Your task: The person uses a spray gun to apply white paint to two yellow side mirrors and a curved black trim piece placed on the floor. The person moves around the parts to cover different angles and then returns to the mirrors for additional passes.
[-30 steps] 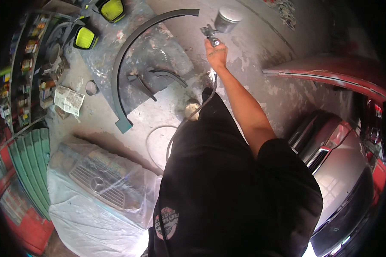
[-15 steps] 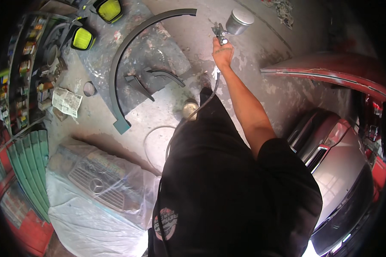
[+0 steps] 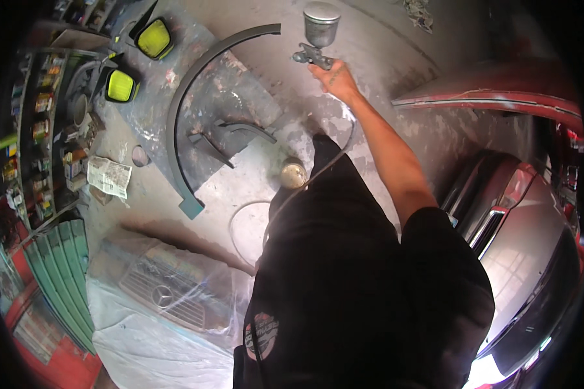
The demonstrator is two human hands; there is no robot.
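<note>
A dark sheet (image 3: 237,78) covers part of the stained concrete floor (image 3: 152,202), with a long curved trim piece (image 3: 177,113) lying across it and two short curved strips inside its arc. Clear plastic (image 3: 156,350) drapes a grille at lower left; a red panel (image 3: 493,100) juts in at right above a silver car part (image 3: 532,240). The right arm reaches forward, slightly bent, and the right hand (image 3: 335,76) is wrapped around a spray gun (image 3: 313,55), held beyond the trim's upper end, metal cup (image 3: 322,27) uppermost. The left hand is out of view; its state cannot be told.
</note>
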